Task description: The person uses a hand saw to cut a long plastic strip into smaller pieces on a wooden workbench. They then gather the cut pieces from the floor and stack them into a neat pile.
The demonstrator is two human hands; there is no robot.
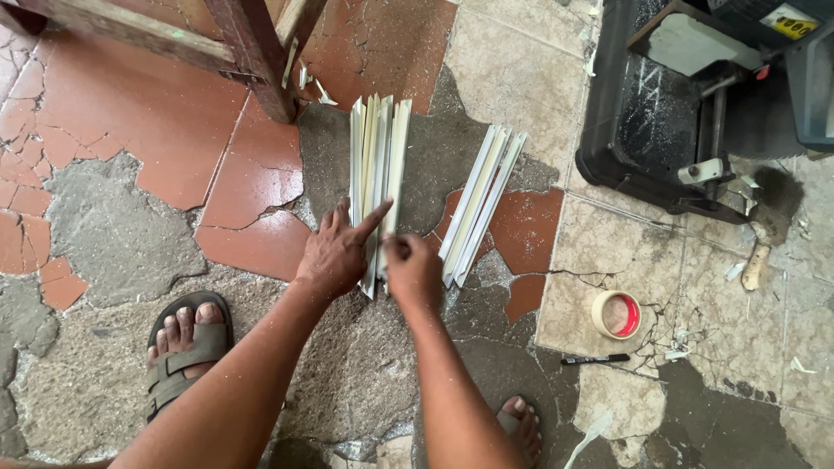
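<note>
Hands, left hand [334, 254] and right hand [411, 271], touching pale wooden strips [378, 165].

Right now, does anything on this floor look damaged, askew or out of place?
Yes. The floor tiles are cracked and broken away, baring rough cement. Wood shavings lie scattered by the black machine. The smaller bundle of strips lies slanted beside the bundle of pale strips under both hands.

a cracked floor [122, 208] of red and beige tile with bare cement patches is seen. laid on it: a stack of pale wood strips [379, 165], a smaller bundle of strips [480, 204], a tape roll [616, 314], a black marker [595, 359], a brush [764, 230], a black machine [660, 113] and wooden legs [252, 52].
</note>
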